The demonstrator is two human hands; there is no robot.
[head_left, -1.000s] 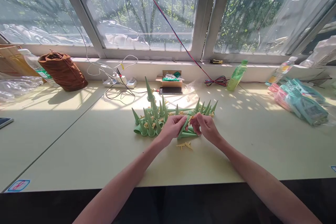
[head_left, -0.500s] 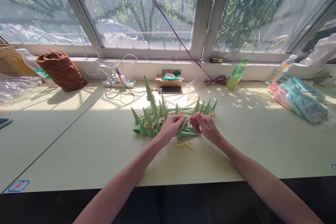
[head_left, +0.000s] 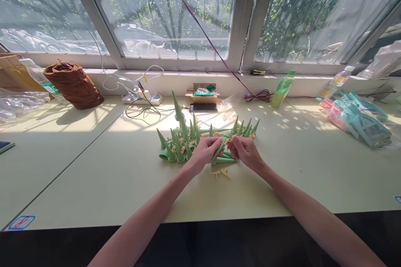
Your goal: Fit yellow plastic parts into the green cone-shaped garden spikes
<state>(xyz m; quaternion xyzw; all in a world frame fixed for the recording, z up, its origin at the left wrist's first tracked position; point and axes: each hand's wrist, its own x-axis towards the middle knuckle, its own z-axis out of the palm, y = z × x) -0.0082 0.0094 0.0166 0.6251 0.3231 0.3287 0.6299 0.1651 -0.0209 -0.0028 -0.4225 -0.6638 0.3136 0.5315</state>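
Note:
A slim green cone [head_left: 222,147] is gripped in my left hand [head_left: 206,151], its narrow end pointing down toward me and its wide end up to the right. At that wide end shows a small yellow piece [head_left: 229,139]. My right hand [head_left: 247,150] is closed in a pinch right beside it; the fingertips are partly hidden, so what they hold cannot be made out. Behind and left of my hands several green cones [head_left: 180,155] stand or lie in a cluster, with small yellow pieces among them. Nearer to me, a few loose yellow pieces [head_left: 220,173] lie on the table [head_left: 131,187].
At the back are a small cardboard box [head_left: 204,99], a dark phone [head_left: 203,107], a power strip [head_left: 153,99] with cables, and a green bottle [head_left: 282,89]. A brown bag [head_left: 75,85] sits at left; plastic-wrapped packs [head_left: 365,121] lie at right.
My right hand has shifted slightly left and its fingers have closed in against the cone's wide end. My left hand and the cone stay almost in place.

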